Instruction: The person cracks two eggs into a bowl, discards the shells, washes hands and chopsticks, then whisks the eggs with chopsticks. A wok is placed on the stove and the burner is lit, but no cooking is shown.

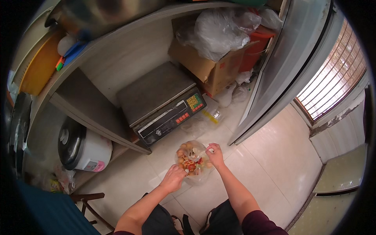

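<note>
A thin clear plastic bag sits low before me, over the tiled floor. Through its open mouth show several brown eggs and some red and whitish scraps, too small to name surely. My left hand grips the bag's rim at the near left. At the far right of the mouth, my right hand pinches the rim between thumb and fingers. The two hands stand apart, with the mouth spread between them.
An electronic scale stands ahead, under a shelf. To its left is a rice cooker. A cardboard box topped with plastic bags stands right of the scale, beside a red bucket. A framed door juts in from the right.
</note>
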Demonstrator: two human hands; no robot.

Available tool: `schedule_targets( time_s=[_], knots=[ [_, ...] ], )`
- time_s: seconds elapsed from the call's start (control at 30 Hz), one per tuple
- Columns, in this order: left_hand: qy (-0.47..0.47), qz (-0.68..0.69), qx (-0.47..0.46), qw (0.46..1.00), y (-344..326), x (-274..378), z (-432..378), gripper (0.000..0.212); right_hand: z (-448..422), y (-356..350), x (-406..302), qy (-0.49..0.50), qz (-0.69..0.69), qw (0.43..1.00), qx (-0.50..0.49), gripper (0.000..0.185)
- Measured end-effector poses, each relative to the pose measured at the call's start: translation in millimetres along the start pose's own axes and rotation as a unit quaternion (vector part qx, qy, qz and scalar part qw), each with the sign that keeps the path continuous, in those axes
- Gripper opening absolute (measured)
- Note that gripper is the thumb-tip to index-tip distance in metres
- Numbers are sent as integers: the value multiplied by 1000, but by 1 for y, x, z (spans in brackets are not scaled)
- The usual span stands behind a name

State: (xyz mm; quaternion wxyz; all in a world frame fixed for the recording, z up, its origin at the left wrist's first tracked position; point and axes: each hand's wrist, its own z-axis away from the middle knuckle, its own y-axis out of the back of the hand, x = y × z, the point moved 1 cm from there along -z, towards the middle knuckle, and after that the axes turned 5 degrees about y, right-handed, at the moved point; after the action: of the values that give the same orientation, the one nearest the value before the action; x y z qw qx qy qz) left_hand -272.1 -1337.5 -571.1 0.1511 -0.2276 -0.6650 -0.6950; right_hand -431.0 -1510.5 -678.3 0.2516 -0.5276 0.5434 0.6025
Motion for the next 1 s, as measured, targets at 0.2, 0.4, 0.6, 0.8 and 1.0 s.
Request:
schedule_targets(
  time_s=[0.2, 0.4, 0.6, 0.8, 1.0],
  knots=[
    [-8, 39, 26, 999, -12, 13, -2, 16, 12, 1, -11, -71, 46, 995, -50, 28],
    [83, 60, 32, 994, -5, 14, -4, 22, 51, 21, -62, -122, 36, 992, -3, 34],
    [147, 5, -32, 989, 11, 23, -13, 36, 104, 32, -86, -151, 19, 988, -12, 34],
    [199, -4, -62, 978, 60, 57, 6, 47, 152, 93, -134, -216, -20, 976, -9, 31],
    [193, -66, -88, 975, 123, 128, 48, 58, 180, 192, -208, -268, -16, 961, 69, 28]
  ],
)
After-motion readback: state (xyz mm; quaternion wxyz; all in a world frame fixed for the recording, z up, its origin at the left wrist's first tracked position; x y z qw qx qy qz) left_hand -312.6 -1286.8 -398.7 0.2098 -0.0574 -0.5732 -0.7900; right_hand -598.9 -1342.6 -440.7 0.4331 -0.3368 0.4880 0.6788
